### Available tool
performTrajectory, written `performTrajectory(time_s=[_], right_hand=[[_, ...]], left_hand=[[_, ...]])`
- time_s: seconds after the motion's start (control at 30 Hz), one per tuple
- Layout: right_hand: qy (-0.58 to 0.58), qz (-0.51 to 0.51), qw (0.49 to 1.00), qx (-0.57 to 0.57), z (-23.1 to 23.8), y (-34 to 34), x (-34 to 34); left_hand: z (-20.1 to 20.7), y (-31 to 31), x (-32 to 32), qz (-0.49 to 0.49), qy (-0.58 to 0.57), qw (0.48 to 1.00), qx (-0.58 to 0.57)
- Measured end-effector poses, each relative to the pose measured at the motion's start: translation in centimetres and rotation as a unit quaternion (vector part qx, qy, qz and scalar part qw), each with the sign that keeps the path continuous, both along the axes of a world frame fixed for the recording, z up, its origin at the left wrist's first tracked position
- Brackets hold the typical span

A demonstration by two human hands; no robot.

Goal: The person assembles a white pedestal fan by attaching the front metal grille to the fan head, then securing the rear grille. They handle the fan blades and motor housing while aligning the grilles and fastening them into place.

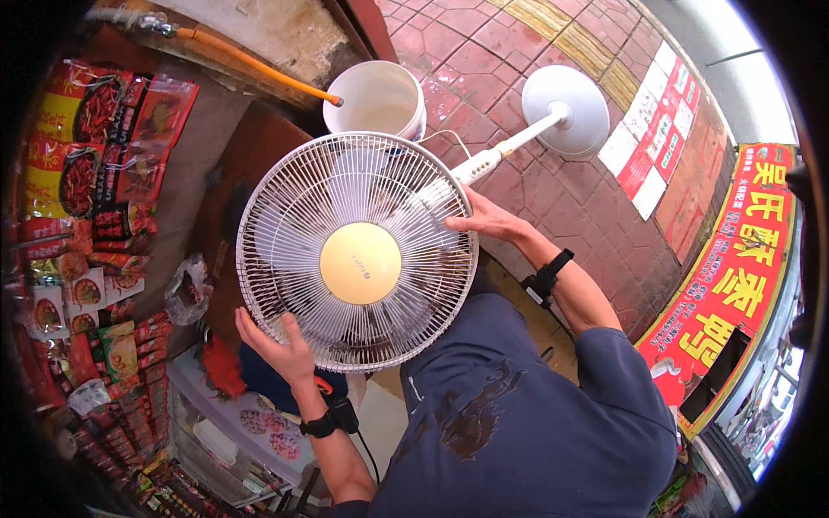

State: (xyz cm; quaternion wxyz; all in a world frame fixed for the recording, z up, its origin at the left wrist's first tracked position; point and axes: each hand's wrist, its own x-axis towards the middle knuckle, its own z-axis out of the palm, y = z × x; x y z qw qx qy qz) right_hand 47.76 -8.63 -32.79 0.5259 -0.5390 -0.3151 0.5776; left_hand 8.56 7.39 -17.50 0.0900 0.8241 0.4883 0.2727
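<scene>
A standing electric fan (360, 263) with a round wire cage and a gold centre cap faces up, its cage above my lap. Its white pole (518, 138) slants to the far right, ending in a round white base (566, 112). My right hand (492, 216) grips the cage's right edge near the pole; the thumb lies over the front wires and some fingers are hidden behind. Beside the cage's lower left rim, my left hand (281, 352) is open with fingers spread, the thumb close to the wires. Whether it touches them I cannot tell.
A white bucket (380, 99) stands just beyond the fan, with an orange hose (250, 65) ending at its rim. Packaged foods (104, 138) line the left side. Red paving (466, 43) lies ahead; a red banner (725, 276) hangs at the right.
</scene>
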Motion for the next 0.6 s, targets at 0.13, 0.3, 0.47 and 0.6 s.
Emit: performTrajectory(time_s=[0.13, 0.3, 0.47, 0.6], right_hand=[[0.02, 0.005, 1.0, 0.005, 0.3, 0.2, 0.0], [-0.087, -0.061, 0.993, -0.056, 0.7, -0.1, -0.5], [-0.304, -0.07, 0.948, 0.065, 1.7, -0.1, -1.0], [-0.316, -0.087, 0.945, 0.015, 3.0, 0.7, -1.9]], left_hand=[[2.5, 0.1, 1.8, -0.062, 0.092, 0.994, 0.003], [3.4, 1.6, 2.9, -0.047, 0.129, 0.99, -0.017], [2.4, 2.0, 1.7, -0.016, 0.043, 0.994, -0.104], [1.6, 1.9, 1.0, -0.02, 0.015, 0.995, -0.099]])
